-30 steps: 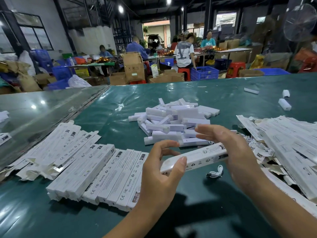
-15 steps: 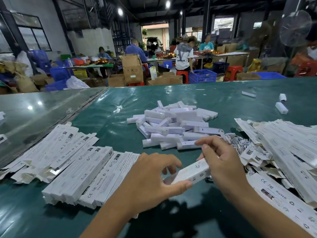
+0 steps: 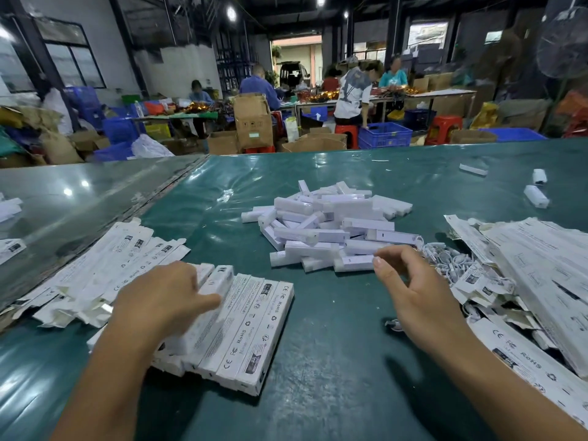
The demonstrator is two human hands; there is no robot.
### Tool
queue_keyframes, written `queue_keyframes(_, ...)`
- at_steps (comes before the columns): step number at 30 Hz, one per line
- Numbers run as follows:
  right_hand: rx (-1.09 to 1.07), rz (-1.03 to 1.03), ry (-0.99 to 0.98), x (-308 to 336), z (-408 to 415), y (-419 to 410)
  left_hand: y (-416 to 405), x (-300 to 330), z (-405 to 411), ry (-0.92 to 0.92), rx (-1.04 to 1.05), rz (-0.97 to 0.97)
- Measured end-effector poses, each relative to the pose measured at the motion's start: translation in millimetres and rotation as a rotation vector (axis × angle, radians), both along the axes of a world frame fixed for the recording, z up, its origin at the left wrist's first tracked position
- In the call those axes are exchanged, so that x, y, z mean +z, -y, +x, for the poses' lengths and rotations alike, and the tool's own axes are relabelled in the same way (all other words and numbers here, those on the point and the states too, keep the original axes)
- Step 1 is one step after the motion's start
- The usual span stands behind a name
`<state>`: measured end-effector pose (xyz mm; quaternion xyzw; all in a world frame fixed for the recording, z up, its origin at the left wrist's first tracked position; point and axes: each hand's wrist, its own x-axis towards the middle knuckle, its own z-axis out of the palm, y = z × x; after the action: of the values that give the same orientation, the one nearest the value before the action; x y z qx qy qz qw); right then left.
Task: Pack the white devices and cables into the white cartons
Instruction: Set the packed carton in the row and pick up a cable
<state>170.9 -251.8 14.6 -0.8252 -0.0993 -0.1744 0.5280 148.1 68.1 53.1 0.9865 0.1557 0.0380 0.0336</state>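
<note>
With a row of packed cartons [image 3: 251, 329] on the bench [image 3: 334, 361], the left hand [image 3: 159, 300] gripped another atop it while the right hand [image 3: 416, 294], fingers loose and holding nothing, reached toward the many loose devices [image 3: 327, 230] remaining.

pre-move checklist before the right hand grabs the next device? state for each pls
1. Packed carton set on the row of packed cartons: ok, left hand holds it there.
2. Right hand free: ok, nothing in its grip.
3. Device within reach: ok, fingertips by the nearest white device of the pile.
4. Cables available: ok, heap right of the pile.
5. Flat cartons available: ok, stack at right.
6. Packed carton's end flap closed: cannot tell.
</note>
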Motion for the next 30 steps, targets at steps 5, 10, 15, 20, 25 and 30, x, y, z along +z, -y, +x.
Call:
queue_keyframes(5, 0.004, -0.038, -0.003, 2.6, -3.2, -2.3, -8.6, -3.2, 2.3, -0.030, 0.069, -0.021)
queue_keyframes(10, 0.087, -0.302, -0.062, 1.1, -5.0, -3.7, -18.9, -11.0, 6.5, -0.008, 0.039, -0.125)
queue_keyframes(15, 0.049, -0.774, -0.166, 0.8, -6.1, 2.1, 4.2, -10.7, 13.1, 0.247, -0.162, -0.249)
queue_keyframes(20, -0.351, -1.004, -0.154, 23.3, 5.1, 40.8, 64.4, -26.3, 11.4, 0.375, -0.339, -0.223)
queue_keyframes(25, -0.655, -0.995, -0.337, 33.3, 19.3, 93.8, 97.6, -44.4, 6.2, 0.372, -0.481, -0.226)
queue_keyframes(30, -0.688, -0.861, -0.555, 30.8, 23.0, 122.4, 103.4, -51.4, 4.7, 0.374, -0.554, -0.245)
